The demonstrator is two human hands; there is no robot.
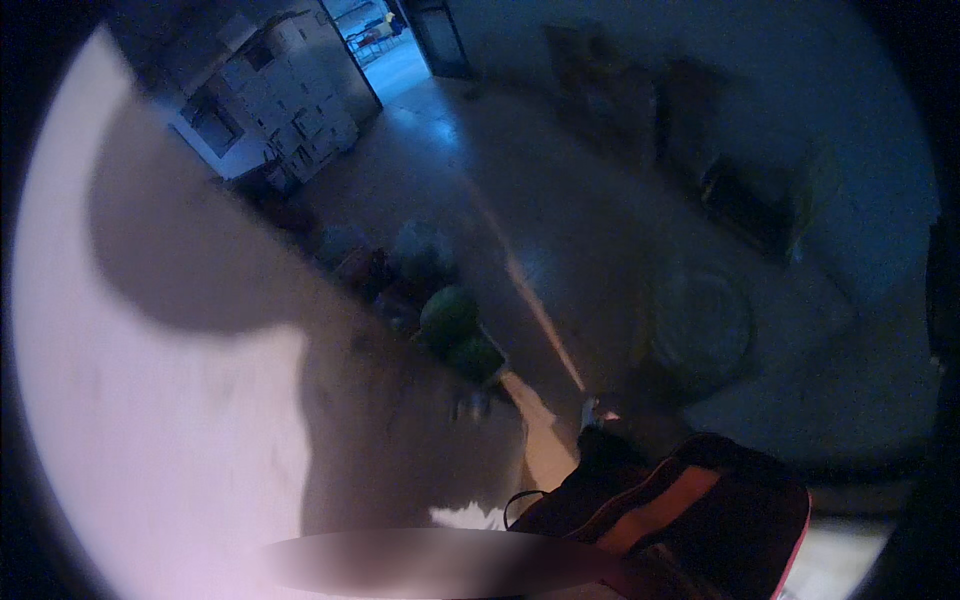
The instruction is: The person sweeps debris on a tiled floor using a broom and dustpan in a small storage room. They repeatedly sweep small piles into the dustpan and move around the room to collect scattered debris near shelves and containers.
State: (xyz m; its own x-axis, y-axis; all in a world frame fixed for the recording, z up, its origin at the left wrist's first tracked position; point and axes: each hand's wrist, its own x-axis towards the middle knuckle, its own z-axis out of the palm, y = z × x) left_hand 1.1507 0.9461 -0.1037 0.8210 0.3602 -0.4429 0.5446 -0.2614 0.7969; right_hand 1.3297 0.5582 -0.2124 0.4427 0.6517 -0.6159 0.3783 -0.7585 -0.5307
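A dim, brownish floor point(560, 250) spreads through the middle of the room. Along my left side runs a pale, brightly lit wall point(200, 430), with a broad, rounded shadow point(200, 220) across it. Close below me, at the lower right, is the dark cloth point(745, 520) with an orange stripe and red edging; I cannot tell whether it is a garment or a bag. A jumbled stack of pale, boxy things point(290, 95) stands at the upper left. Beyond it an open doorway point(390, 50) glows blue. A large round thing point(700, 320), too dim to name, shows on the right. Two green, ball-like things point(450, 315) sit together near the centre. A thin black loop point(520, 500) curves beside the cloth. My left hand and right hand are both out of view, so I cannot tell whether their fingers are spread, pressed together or pinching anything.
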